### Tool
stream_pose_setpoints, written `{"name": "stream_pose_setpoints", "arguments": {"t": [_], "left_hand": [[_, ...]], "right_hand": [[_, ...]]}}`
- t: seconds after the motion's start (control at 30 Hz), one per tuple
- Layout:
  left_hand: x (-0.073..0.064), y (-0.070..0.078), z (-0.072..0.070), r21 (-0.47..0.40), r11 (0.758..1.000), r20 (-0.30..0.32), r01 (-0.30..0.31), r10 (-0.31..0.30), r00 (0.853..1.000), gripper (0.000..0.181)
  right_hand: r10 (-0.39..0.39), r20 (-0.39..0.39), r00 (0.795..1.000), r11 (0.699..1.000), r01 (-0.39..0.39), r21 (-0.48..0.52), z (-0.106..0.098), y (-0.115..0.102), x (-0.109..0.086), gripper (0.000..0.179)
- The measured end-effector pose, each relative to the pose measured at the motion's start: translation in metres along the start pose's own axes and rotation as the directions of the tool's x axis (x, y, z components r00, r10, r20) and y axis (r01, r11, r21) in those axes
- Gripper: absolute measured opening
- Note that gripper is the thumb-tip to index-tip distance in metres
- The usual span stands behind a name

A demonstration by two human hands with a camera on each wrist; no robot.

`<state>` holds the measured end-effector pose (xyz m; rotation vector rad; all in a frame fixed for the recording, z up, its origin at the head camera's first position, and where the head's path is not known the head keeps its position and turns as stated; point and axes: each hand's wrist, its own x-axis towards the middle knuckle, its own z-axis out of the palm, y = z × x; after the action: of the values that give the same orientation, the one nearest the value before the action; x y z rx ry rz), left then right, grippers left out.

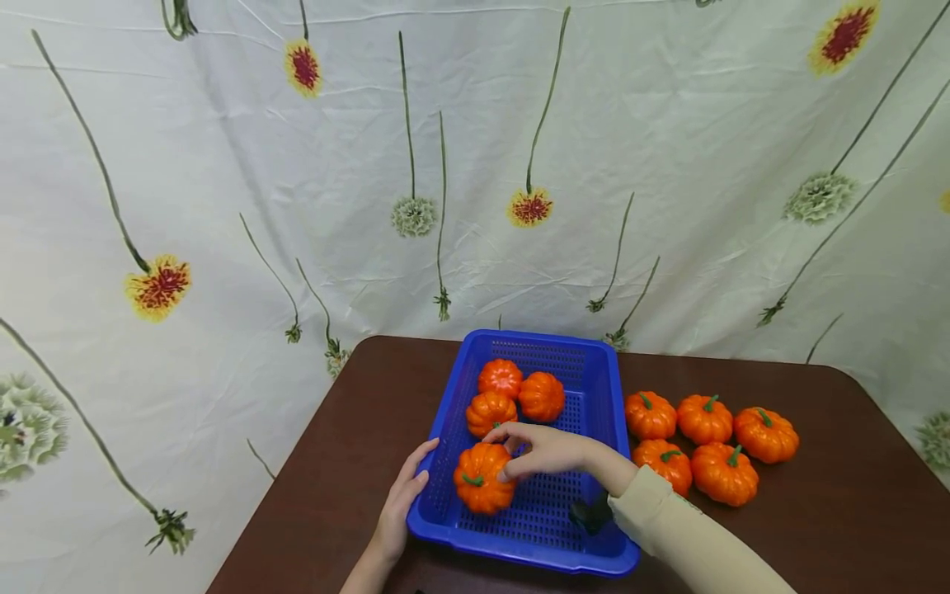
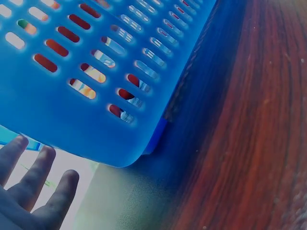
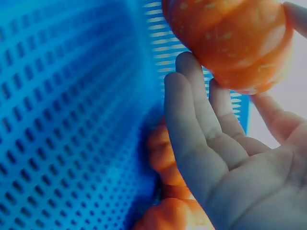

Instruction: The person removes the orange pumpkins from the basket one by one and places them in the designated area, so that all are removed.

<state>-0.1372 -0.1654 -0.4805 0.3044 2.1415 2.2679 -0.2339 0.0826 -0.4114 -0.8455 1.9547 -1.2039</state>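
Observation:
A blue plastic basket (image 1: 545, 551) with slotted walls stands on the table. My right hand (image 1: 551, 450) is over the basket and holds a small orange pumpkin (image 1: 475, 470) with a green stem between thumb and fingers. The right wrist view shows that pumpkin (image 3: 235, 43) at the fingertips, above the basket floor. Three more pumpkins (image 1: 542, 397) lie together inside, toward the back left. My left hand (image 1: 393, 511) touches the basket's left rim; in the left wrist view its fingers (image 2: 62, 191) are fairly straight against the basket edge.
Several orange pumpkins (image 1: 705, 419) sit in a cluster on the dark brown table (image 1: 824, 511), right of the basket. A dark object (image 1: 591, 513) shows by the right wrist. A white cloth with printed flowers (image 1: 475, 272) hangs behind the table.

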Motion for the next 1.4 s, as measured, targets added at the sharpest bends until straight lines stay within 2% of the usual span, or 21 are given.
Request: {"name": "stream_pose_setpoints", "arguments": {"t": [0.3, 0.47, 0.77, 0.87, 0.97, 1.2, 1.4], "left_hand": [[0.0, -0.001, 0.0, -0.004, 0.999, 0.004, -0.036, 0.036, 0.999, 0.045], [0.0, -0.001, 0.0, 0.002, 0.999, 0.004, -0.045, 0.045, 0.999, 0.045], [0.0, -0.003, -0.002, 0.001, 0.998, 0.008, -0.061, 0.061, 0.998, 0.045], [-0.001, -0.003, -0.002, -0.002, 0.998, 0.009, -0.061, 0.061, 0.998, 0.045], [-0.001, -0.003, -0.001, -0.004, 0.998, 0.01, -0.062, 0.062, 0.998, 0.045], [0.0, -0.003, 0.0, -0.011, 0.998, 0.018, -0.056, 0.056, 0.998, 0.045], [0.0, -0.003, 0.0, -0.012, 0.999, 0.016, -0.045, 0.045, 0.999, 0.045]], "right_hand": [[-0.042, -0.155, 0.987, 0.996, 0.053, 0.068, -0.015, -0.015, -0.027, 0.058], [-0.068, -0.242, 0.968, 0.992, 0.091, 0.085, -0.024, -0.015, -0.046, 0.057], [-0.146, -0.337, 0.93, 0.967, 0.207, 0.151, -0.03, -0.007, -0.078, 0.058], [-0.168, -0.377, 0.911, 0.957, 0.243, 0.16, -0.029, -0.005, -0.087, 0.061], [-0.158, -0.434, 0.887, 0.957, 0.245, 0.154, -0.027, -0.003, -0.098, 0.061], [-0.175, -0.564, 0.807, 0.944, 0.3, 0.135, -0.029, 0.01, -0.125, 0.051], [-0.144, -0.647, 0.749, 0.909, 0.359, 0.214, -0.035, 0.028, -0.148, 0.04]]}}
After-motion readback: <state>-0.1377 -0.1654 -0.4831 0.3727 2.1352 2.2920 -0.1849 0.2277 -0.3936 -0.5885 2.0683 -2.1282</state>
